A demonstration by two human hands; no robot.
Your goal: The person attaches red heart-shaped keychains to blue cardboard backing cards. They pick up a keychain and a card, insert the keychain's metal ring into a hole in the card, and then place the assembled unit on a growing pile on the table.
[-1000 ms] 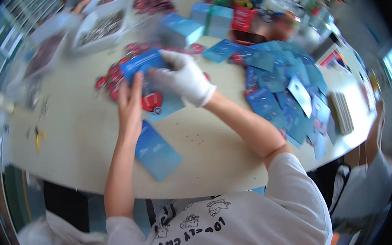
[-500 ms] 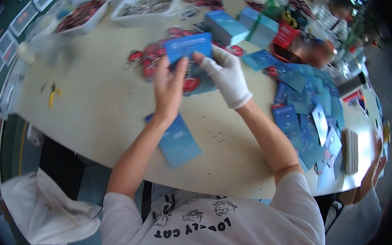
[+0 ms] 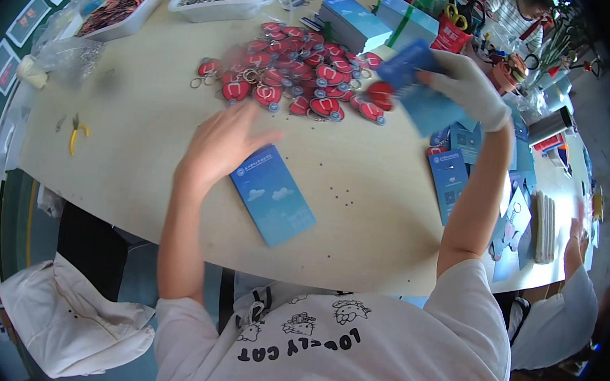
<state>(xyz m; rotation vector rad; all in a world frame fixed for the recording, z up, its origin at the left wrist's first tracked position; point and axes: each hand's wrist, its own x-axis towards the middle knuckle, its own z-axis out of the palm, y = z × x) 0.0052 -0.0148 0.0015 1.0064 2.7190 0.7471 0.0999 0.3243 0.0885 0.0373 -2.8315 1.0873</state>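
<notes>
My right hand (image 3: 471, 89), in a white glove, grips a blue card (image 3: 428, 108) at the right side of the table, over other blue cards. The card is smeared by motion, and a red oval keyring tag (image 3: 381, 95) shows at its left edge. My bare left hand (image 3: 223, 143) is open and holds nothing, thumb apart from the fingers. Its blurred fingertips reach toward a pile of red keyring tags (image 3: 329, 76) with metal rings. Beside that hand a blue card with white clouds (image 3: 273, 198) lies flat on the table.
Blue cards (image 3: 451, 178) lie heaped at right, near a stack of pale strips (image 3: 545, 227). Farther back stand stacked blue cards (image 3: 356, 22), a white tub of metal rings (image 3: 222, 13) and a tub of red pieces (image 3: 127, 26). Yellow-handled pliers (image 3: 76, 136) lie left. Other people sit around the table.
My right hand has swung right, carrying the blue card. My left hand has let go of it and moved left and down, uncovering the pile of red tags.
</notes>
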